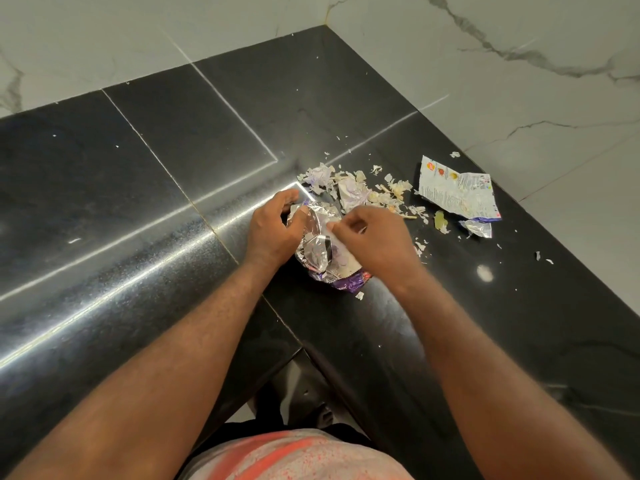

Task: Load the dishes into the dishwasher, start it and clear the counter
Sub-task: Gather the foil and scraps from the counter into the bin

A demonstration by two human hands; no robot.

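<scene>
Both hands (273,230) (374,240) on wrapper (317,251), probably foil

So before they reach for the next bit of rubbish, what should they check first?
1. Left hand grips the foil packet so its mouth faces up: ok.
2. Right hand pinches a pale piece at the packet's mouth, not yet let go: not ok.
3. Room left inside the packet: cannot tell.
4. Peel scraps off the counter: not ok, a pile lies just beyond the hands.
5. Printed wrapper and small foil piece picked up: not ok, both lie to the right.
6. Packet resting on the counter, not hanging over its edge: ok.
</scene>
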